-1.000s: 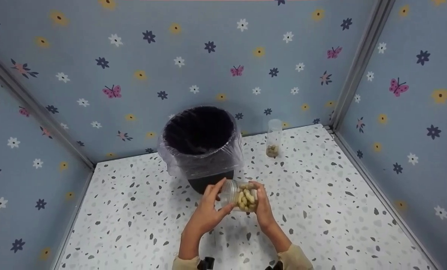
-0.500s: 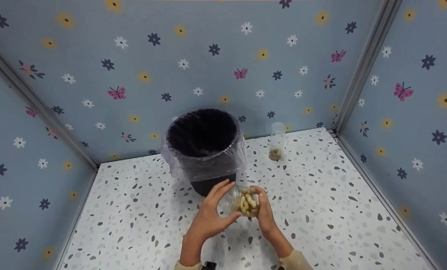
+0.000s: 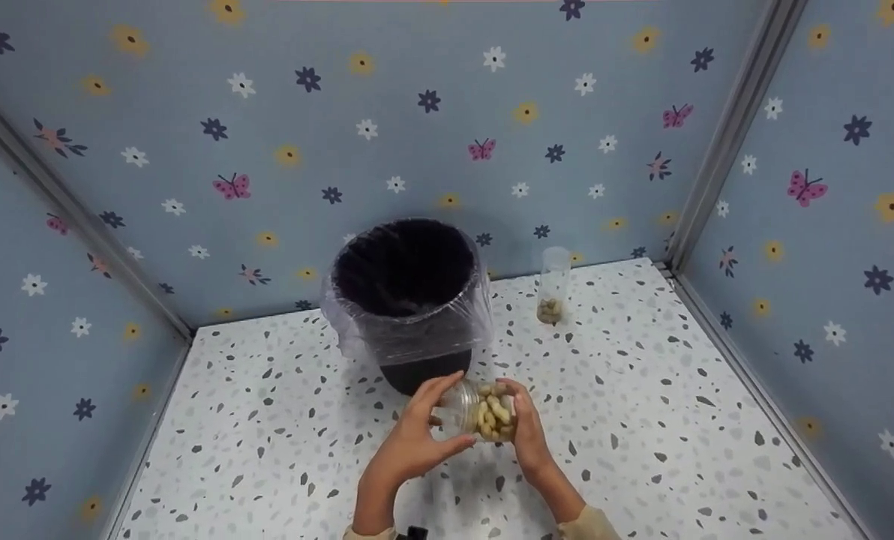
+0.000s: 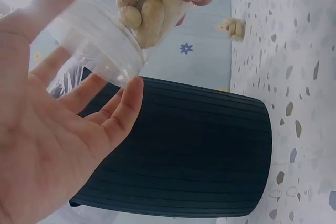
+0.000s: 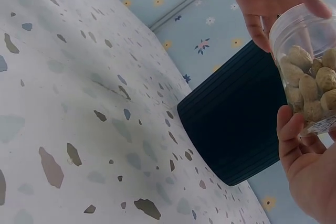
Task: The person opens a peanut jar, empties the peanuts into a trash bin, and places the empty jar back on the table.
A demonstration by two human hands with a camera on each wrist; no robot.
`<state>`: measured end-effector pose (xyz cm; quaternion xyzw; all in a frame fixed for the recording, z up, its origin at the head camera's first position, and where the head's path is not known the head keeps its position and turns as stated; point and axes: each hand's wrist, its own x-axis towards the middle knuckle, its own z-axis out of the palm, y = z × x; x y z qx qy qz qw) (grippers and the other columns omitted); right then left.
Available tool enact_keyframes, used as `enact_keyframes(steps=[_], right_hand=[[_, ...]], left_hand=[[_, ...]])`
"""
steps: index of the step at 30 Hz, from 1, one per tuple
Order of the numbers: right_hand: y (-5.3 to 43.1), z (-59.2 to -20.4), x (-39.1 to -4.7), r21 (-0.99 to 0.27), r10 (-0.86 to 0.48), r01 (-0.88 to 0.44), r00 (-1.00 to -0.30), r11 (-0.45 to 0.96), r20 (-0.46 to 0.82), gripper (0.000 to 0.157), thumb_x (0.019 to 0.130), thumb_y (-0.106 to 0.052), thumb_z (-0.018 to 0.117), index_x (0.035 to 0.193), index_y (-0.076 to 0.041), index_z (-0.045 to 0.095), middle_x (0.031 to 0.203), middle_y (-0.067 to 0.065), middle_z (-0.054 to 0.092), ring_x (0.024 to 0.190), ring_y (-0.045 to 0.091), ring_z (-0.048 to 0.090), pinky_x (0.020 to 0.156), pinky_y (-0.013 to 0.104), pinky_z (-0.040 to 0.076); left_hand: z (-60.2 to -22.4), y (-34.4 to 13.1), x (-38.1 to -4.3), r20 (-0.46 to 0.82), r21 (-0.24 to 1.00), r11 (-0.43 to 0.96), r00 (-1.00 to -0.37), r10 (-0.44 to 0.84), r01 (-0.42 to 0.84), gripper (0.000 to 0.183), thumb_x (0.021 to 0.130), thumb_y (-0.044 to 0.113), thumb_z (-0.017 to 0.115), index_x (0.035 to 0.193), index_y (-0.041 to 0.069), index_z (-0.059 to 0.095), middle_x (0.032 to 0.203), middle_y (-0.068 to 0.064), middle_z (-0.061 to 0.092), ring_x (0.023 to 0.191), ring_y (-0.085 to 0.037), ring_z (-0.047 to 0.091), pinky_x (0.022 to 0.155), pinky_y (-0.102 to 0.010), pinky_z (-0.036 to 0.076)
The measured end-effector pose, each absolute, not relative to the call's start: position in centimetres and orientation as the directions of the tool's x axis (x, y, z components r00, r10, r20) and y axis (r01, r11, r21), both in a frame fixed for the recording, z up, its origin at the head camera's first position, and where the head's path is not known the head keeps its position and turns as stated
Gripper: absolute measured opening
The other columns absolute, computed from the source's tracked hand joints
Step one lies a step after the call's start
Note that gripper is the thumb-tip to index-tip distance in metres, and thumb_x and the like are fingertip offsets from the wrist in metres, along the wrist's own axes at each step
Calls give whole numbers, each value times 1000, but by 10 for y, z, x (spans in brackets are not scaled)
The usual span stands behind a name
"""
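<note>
A clear jar (image 3: pixel 494 414) of unshelled peanuts is held sideways between both hands, just in front of the bin. My left hand (image 3: pixel 408 444) spans its clear, threaded-looking end on the left, with fingertips on the rim and the thumb on the near side. In the left wrist view, that hand's palm (image 4: pixel 50 135) faces the jar, its fingers bent toward the rim. Gripping the jar's base from the right is my right hand (image 3: pixel 531 435). The right wrist view shows peanuts (image 5: pixel 310 85) packed against the base end, with the other end unfilled.
A dark ribbed bin (image 3: pixel 426 375) lined with a clear plastic bag (image 3: pixel 424 339) stands behind the hands. Right of it, a tall clear container (image 3: pixel 555 279) has some peanuts at its bottom. Flower-patterned panels (image 3: pixel 387 150) enclose the speckled white surface (image 3: pixel 627 420) on three sides.
The jar has come slightly nearer the body, still on its side. My left fingers and thumb have shifted about its left end. The head view has moved a little.
</note>
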<state>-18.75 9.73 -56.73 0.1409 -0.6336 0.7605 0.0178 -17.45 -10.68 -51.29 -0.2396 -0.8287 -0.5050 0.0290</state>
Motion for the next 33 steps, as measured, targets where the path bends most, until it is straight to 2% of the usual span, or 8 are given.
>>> enact_keyframes(steps=[3,7,15,20,23,27,30,33], right_hand=[[98,-565,-185,-963,-166,-187,-961,-194,220,48,107,-19,12,142,4,35,130,23,43,100,24,56,77,38,54],[97,-553,-180,-967,-184,-165,-962,-197,202,47,106,-15,11,141,6,34,130,25,44,99,25,58,76,40,55],[99,-552,-177,-970,-155,-150,-971,-192,181,47,106,-14,12,139,10,35,126,26,45,98,24,57,76,39,55],[100,-570,-184,-972,-131,-113,-981,-208,142,49,107,-23,13,139,3,39,125,23,45,98,24,55,76,38,54],[100,-574,-186,-969,-122,-116,-982,-219,145,51,107,-31,16,139,1,40,123,23,47,96,25,56,75,39,54],[103,-574,-187,-962,-118,-110,-983,-249,143,52,107,-32,17,140,2,39,122,22,48,95,25,58,74,40,55],[106,-574,-185,-963,-114,-88,-986,-256,121,51,108,-29,15,140,3,37,121,21,48,93,25,58,71,39,56],[108,-576,-184,-965,-112,-86,-987,-248,117,51,108,-29,14,140,4,36,121,22,46,92,24,57,70,37,56]], left_hand=[[-514,-107,-174,240,837,398,-906,348,375,82,83,41,77,151,31,33,137,-3,45,103,-24,56,77,-37,54],[-514,-108,-173,201,844,422,-925,323,330,81,85,44,74,152,32,30,136,-9,46,101,-26,57,78,-38,54],[-519,-124,-162,175,855,440,-952,252,274,87,84,46,75,153,38,23,145,-4,41,109,-27,54,82,-42,50],[-522,-149,-151,141,857,470,-975,174,208,85,79,49,78,149,36,31,148,-2,38,115,-30,51,87,-48,47],[-520,-165,-147,156,823,532,-980,127,200,85,74,54,79,147,34,37,144,0,42,114,-26,52,86,-47,48],[-524,-187,-144,189,768,609,-979,81,198,83,73,48,82,145,30,45,140,2,46,114,-24,53,84,-45,50],[-529,-206,-144,187,751,638,-981,44,172,80,73,44,84,143,25,50,142,-1,46,123,-26,50,92,-49,47],[-534,-227,-149,155,731,671,-988,12,123,80,74,49,81,143,22,52,145,-9,44,130,-33,43,99,-55,41]])
